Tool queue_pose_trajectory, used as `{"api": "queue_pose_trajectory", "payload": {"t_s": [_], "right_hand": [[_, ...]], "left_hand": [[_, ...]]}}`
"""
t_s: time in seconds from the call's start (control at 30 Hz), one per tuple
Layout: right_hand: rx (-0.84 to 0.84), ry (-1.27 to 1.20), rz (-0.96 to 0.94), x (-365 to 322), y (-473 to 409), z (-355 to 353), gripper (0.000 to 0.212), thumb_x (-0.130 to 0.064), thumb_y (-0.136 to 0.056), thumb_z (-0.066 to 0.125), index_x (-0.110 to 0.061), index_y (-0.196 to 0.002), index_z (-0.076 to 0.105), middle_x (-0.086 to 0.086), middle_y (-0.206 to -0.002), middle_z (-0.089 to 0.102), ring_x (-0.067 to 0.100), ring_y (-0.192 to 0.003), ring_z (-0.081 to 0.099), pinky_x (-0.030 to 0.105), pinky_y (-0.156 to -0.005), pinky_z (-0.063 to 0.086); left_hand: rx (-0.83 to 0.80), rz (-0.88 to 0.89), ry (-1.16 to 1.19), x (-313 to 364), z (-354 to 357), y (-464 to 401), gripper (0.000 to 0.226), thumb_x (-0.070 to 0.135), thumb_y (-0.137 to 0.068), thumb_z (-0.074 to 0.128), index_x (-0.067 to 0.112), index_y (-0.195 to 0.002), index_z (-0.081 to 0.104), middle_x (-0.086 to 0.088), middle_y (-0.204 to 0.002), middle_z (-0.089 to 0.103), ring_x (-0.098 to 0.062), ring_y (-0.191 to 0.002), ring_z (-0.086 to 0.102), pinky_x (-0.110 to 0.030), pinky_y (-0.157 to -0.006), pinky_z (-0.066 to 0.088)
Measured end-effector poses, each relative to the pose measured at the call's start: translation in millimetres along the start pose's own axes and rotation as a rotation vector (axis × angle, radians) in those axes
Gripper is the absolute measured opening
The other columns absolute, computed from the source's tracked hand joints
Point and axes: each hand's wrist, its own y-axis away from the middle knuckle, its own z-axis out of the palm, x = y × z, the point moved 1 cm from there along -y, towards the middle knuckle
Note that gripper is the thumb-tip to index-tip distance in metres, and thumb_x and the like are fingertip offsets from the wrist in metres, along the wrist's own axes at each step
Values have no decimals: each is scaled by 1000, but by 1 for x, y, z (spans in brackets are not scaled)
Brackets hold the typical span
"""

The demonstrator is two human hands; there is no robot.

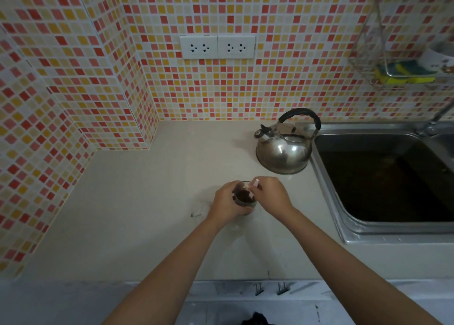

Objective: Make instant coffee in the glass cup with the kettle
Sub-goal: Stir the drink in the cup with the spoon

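The glass cup (243, 197) stands on the pale counter (147, 214) with dark brown coffee inside. My left hand (227, 203) wraps around the cup's left side. My right hand (271, 194) is at the cup's right rim, pinching a thin white stick or spoon handle (255, 183) that dips into the cup. The steel kettle (285, 146) with a black handle sits upright behind the cup, close to the sink, untouched.
A steel sink (383, 177) lies to the right, its tap (432, 123) at the back. A clear wrapper (200, 209) lies left of the cup. Two wall sockets (217, 46) are on the tiled wall. A wire rack (398, 54) with sponges hangs upper right.
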Motion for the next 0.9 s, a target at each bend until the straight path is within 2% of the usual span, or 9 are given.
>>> {"api": "queue_pose_trajectory", "payload": {"t_s": [0.1,0.17,0.27,0.4,0.53,0.67,0.8,0.9], "right_hand": [[3,-88,-3,-5,2,4,22,-23,-90,56,-9,-83,71,12,-78,71,26,-73,63,35,-67,50],[26,10,-23,-5,2,3,21,-24,-91,54,-12,-87,71,9,-80,70,26,-74,63,32,-64,47],[66,77,48,0,-1,2,24,-21,-90,51,-6,-80,67,13,-76,68,30,-71,63,31,-60,44],[9,-110,68,-7,1,7,25,-23,-89,56,-7,-78,70,13,-74,70,27,-70,64,34,-64,50],[41,8,95,-5,-2,0,22,-23,-91,54,-9,-84,69,11,-78,69,28,-74,64,33,-65,49],[7,-109,148,-6,-3,3,25,-18,-88,57,-11,-64,62,4,-63,62,28,-69,62,28,-57,45],[-7,-113,93,-10,-4,3,18,-21,-88,58,-10,-82,71,12,-77,69,27,-73,64,34,-64,48],[31,-9,140,-3,-7,0,21,-21,-90,53,-10,-80,68,11,-74,67,28,-72,62,29,-60,42]], "left_hand": [[-6,15,4,0,-1,-1,60,20,-51,89,24,-107,68,4,-104,70,-13,-93,65,-24,-81,53],[-11,9,2,0,0,0,61,22,-52,89,24,-109,66,3,-106,69,-14,-95,65,-25,-83,53],[-10,-5,-4,2,0,0,60,24,-53,88,25,-108,66,4,-107,69,-13,-96,64,-26,-86,54],[-8,15,-10,1,0,0,57,23,-53,87,23,-107,67,4,-103,70,-14,-93,65,-29,-84,56],[-10,-8,-2,0,0,-1,59,26,-50,89,27,-105,66,6,-104,68,-12,-93,64,-24,-83,53],[-12,7,2,-1,1,-1,57,26,-49,88,28,-103,67,8,-101,69,-10,-90,64,-20,-77,50],[-9,11,2,-2,2,-2,53,27,-50,88,32,-97,65,12,-96,67,-4,-84,64,-16,-74,52],[-4,-5,-3,-2,2,-2,57,32,-48,87,34,-100,64,13,-98,65,-6,-88,63,-17,-77,50]]}}
